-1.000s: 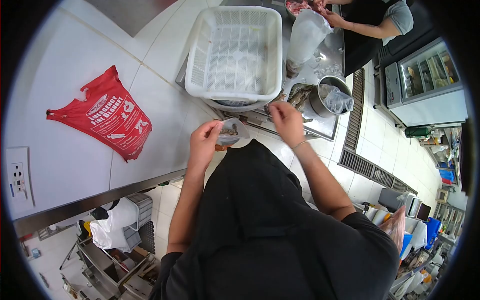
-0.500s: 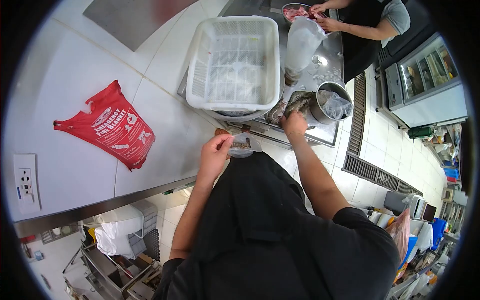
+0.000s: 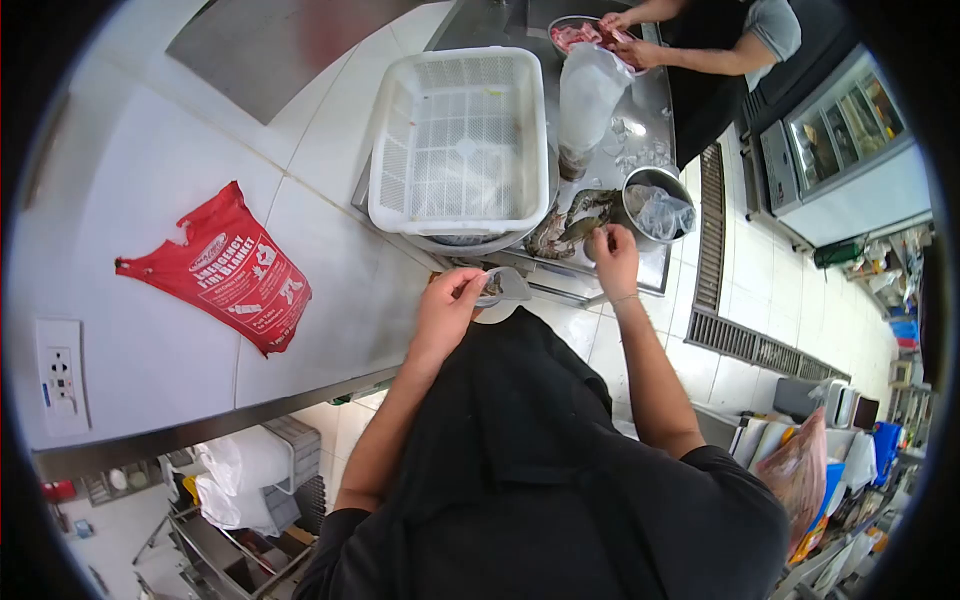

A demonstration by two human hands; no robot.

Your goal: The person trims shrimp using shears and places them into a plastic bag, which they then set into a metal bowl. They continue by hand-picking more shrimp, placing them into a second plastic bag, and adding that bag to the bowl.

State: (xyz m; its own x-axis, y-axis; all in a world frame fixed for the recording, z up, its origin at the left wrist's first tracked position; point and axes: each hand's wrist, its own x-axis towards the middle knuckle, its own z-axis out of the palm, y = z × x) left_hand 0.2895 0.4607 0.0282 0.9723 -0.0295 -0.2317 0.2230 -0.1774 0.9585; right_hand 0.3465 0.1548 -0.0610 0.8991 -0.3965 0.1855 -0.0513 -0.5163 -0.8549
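- Our left hand (image 3: 443,312) pinches a small clear plastic bag (image 3: 500,287) by its rim, fingers closed on it, near the steel counter edge.
- Our right hand (image 3: 612,252) is at the grey raw prawns (image 3: 565,222) on the steel tray (image 3: 640,278); fingers curled, we cannot tell if it holds one.
- White plastic basket (image 3: 462,140) is just left of the prawns, round steel pot (image 3: 655,205) w/ a clear bag just right.
- Far: another person's hands (image 3: 625,40) at a bowl.

White mesh basket (image 3: 460,140), red fire blanket pouch (image 3: 225,265) with white print
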